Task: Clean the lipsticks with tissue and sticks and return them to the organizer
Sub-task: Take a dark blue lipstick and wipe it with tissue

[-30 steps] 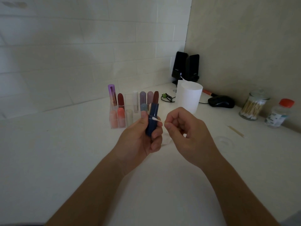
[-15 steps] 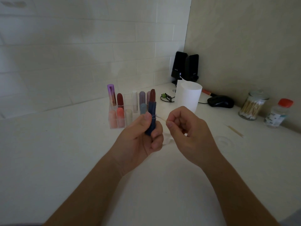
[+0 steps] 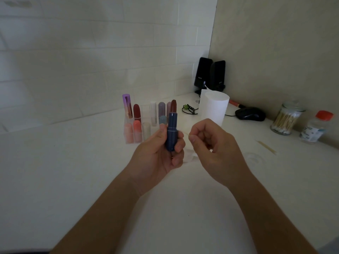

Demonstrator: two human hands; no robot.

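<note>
Several lipsticks [image 3: 136, 112] in organizer [image 3: 145, 111]; jar [image 3: 291, 108] w/ swabs [image 3: 283, 122].

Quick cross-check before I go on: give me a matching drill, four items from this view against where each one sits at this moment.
Items:
1. blue lipstick
2. thin stick
3. swab jar
4. purple-capped lipstick

Places:
A. pinched in the right hand
B. standing in the organizer
C. gripped upright in the left hand
D. on the counter beside the red-capped bottle

Pairs: 1-C, 2-A, 3-D, 4-B.
</note>
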